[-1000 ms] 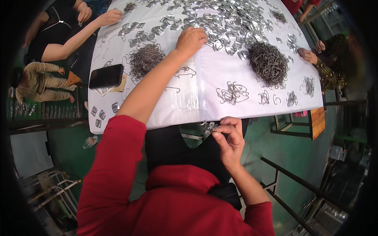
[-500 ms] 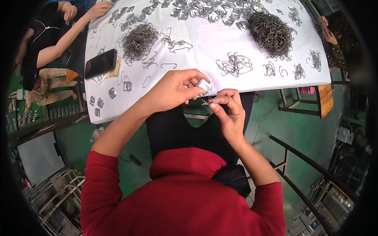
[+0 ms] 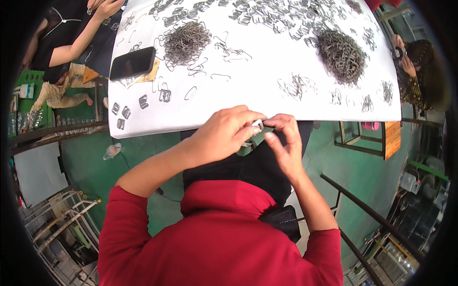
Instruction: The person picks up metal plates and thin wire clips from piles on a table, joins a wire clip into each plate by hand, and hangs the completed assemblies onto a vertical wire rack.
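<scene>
My left hand (image 3: 220, 134) is closed in a pinch on a small silver metal buckle (image 3: 258, 124), just off the near edge of the table and above my lap. Against the buckle's right side come the bent fingers of my right hand (image 3: 287, 143). Something small and dark shows at those fingertips, too blurred to name. The nearest loose pieces are a bent wire hook (image 3: 190, 92) and a flat buckle (image 3: 165, 96) on the white tabletop (image 3: 238, 95).
Tangled heaps of wire hooks (image 3: 188, 43) and a darker hook heap (image 3: 341, 56) lie on the table, with many buckles (image 3: 267, 19) spread behind. A black phone (image 3: 132, 64) rests at the left. Other people's hands (image 3: 106, 8) work at both sides.
Both hands have come nearer to my body and closer together, the right fingertips now meeting the buckle. The dark wire piece seen at the right fingers is no longer distinct. The view has shifted slightly.
</scene>
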Motion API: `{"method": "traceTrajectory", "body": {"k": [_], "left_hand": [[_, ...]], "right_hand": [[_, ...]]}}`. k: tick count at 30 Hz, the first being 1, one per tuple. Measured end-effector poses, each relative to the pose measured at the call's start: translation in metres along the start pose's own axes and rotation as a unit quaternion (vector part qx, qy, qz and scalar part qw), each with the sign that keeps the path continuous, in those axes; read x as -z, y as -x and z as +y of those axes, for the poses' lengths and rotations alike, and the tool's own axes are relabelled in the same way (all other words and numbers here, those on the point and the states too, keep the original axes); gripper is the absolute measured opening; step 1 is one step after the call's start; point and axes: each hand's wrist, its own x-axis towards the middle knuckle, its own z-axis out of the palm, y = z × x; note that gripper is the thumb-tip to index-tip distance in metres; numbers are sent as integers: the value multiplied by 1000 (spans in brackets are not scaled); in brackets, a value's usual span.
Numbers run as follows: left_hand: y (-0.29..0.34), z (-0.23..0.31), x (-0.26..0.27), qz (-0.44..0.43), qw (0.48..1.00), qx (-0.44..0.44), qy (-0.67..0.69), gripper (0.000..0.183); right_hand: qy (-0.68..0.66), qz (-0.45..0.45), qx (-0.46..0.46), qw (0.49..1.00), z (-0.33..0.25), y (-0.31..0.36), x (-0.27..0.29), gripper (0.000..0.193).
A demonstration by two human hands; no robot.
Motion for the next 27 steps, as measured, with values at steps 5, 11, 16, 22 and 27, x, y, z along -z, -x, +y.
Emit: {"method": "traceTrajectory", "body": {"k": [5, 11, 16, 22, 27], "left_hand": [[13, -6, -11, 35, 999, 13, -1, 29], [22, -4, -17, 75, 996, 36, 20, 26], [31, -5, -22, 121, 987, 70, 85, 24], [38, -8, -31, 139, 985, 47, 95, 23], [40, -6, -34, 124, 987, 49, 94, 22]], "right_hand": [[93, -11, -8, 996, 3, -88, 4, 15], [356, -127, -39, 925, 21, -198, -38, 16], [425, -91, -14, 900, 31, -205, -53, 21], [189, -37, -59, 980, 19, -165, -27, 10], [264, 1, 22, 964, 39, -166, -12, 11]]}}
